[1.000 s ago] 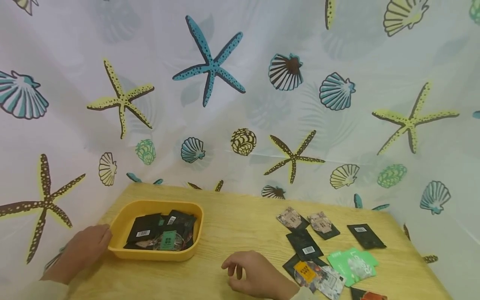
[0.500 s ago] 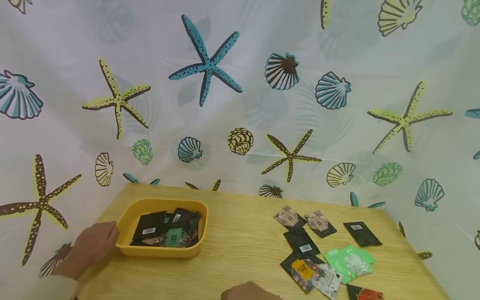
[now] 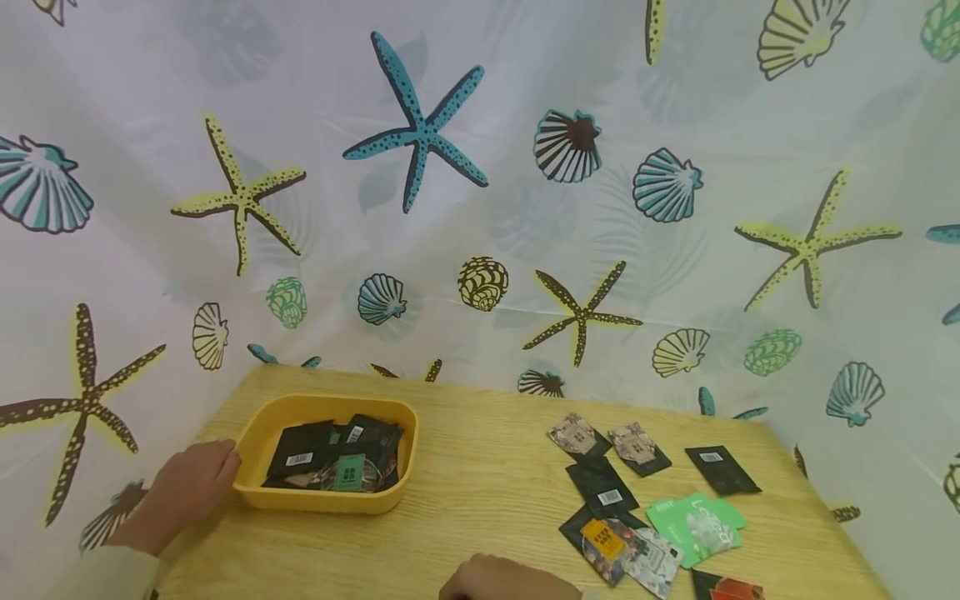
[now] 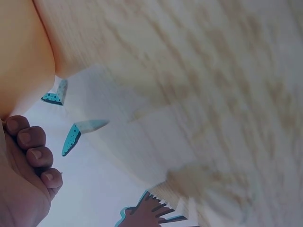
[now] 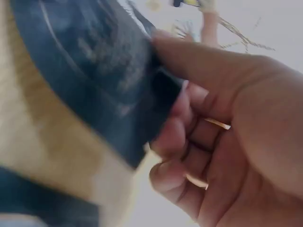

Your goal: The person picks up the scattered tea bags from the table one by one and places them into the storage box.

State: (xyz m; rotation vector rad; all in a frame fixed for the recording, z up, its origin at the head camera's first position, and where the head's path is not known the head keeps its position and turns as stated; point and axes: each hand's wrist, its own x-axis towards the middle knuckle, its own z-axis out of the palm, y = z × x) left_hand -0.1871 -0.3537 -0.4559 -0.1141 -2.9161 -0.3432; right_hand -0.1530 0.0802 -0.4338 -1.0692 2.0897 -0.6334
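the right wrist view is showing what the head view is missing: the right hand [image 5: 246, 99] is pinching a dark packet [image 5: 99, 71] above the table [image 3: 480, 467]. near the left edge the left hand [image 3: 189, 482] is curling its fingers at the yellow tray [image 3: 315, 502]; whether it is gripping, i cannot tell. loose packets [image 3: 602, 487] and a green pouch [image 3: 696, 531] are lying toward the right edge, a curtain [image 3: 450, 237] lining the back edge.

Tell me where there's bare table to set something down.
Bare tabletop: the middle, between yellow bin and scattered packets, beyond the right hand; also a narrow strip between bin and cloth. Crowded: the right side, where packets overlap.
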